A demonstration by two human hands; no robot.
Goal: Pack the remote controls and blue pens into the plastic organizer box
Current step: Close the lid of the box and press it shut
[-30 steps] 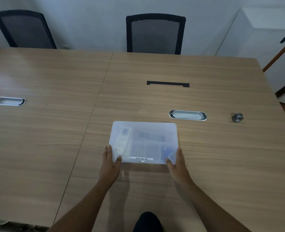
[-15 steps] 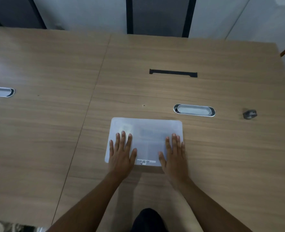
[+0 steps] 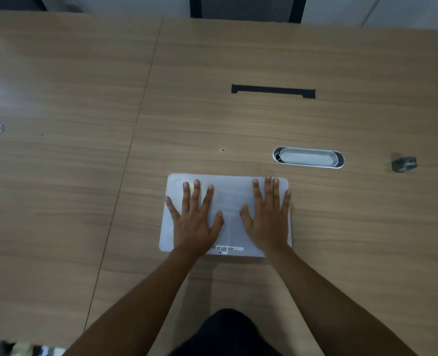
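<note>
Wooden table [image 3: 238, 124]: one closed organizer box [image 3: 228, 199], left hand [image 3: 196, 222] and right hand [image 3: 268, 222] spread flat on it

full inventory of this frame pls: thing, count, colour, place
plastic organizer box: 1, translucent white, lid on, table near centre, barcode label on near edge
table: 1, light wood, fills the view
cable grommets: 2, silver oval, one beyond the box to the right, one at left edge
cable slot: 1, black, far centre
small object: 1, dark grey, right side, blurred
chair: 1, dark, behind table, partly cropped
left hand: 1, flat on lid, fingers spread
right hand: 1, flat on lid, fingers spread
</note>
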